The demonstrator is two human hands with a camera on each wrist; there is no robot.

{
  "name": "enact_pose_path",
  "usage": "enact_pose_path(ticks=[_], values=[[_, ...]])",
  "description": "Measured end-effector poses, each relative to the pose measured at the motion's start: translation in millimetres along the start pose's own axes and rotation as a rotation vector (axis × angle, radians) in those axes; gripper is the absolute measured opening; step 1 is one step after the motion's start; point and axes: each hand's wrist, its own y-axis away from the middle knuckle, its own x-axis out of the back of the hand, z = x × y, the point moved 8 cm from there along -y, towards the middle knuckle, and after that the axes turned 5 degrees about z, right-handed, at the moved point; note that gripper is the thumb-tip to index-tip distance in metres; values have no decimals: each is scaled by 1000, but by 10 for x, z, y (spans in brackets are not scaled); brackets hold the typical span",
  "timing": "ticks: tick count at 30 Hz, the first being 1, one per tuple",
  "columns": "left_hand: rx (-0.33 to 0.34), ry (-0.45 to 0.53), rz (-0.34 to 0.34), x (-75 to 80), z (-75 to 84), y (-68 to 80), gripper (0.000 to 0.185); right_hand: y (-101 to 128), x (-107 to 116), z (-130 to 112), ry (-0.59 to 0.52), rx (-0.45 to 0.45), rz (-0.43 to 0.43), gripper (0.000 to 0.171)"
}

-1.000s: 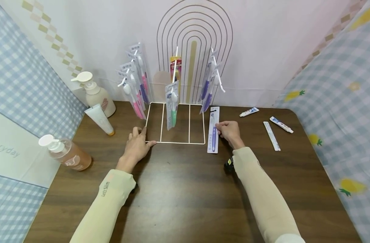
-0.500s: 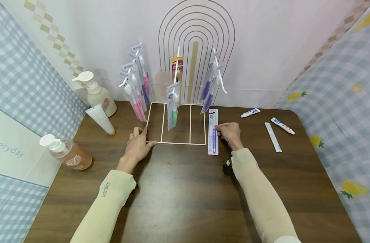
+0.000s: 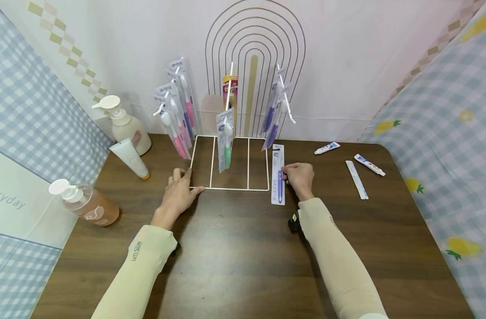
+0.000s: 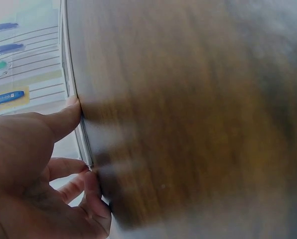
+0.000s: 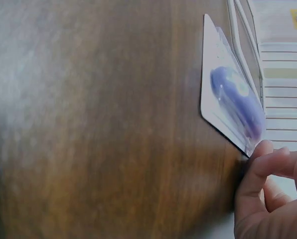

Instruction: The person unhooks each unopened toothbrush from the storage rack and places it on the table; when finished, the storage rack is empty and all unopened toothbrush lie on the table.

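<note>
My left hand rests on the front left corner of a white wire rack, thumb along the front bar and fingers at the side bar. In the left wrist view, its fingertips touch the wire low at the table. With bent index finger and thumb, my right hand pinches the right edge of a packaged purple toothbrush, which lies on the table just right of the rack. The right wrist view has the package with its near corner at the fingertips. Several packaged toothbrushes hang on the rack's hooks.
Two small toothpaste tubes and a slim white sachet lie at the right. A cream pump bottle, a white squeeze tube and an amber pump bottle stand at the left. Behind the rack hangs a patterned curtain.
The packaged toothbrush has slid slightly left and towards the front, the right hand staying at its edge. The left hand keeps its place on the rack.
</note>
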Motion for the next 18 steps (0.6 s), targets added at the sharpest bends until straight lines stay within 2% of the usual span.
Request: enact_pose_path(ticks=[4,8,11,15,18], values=[[-4,11,17,15,23,-29,87,-7,15,-27,16,-3,11,16],[-9,-10,7,22,42,-37,86,83,46,-116,34,4,13,18],[-23,15,21,-17,-22,-66,88,75,31,-114,33,37,9,18],[-45,49,42,-82,-136,-90,90,-48,-42,43,45,60,9,16],[-50,51,43,-98,-142,-80,89,-114,-63,141,52,56,7,17]])
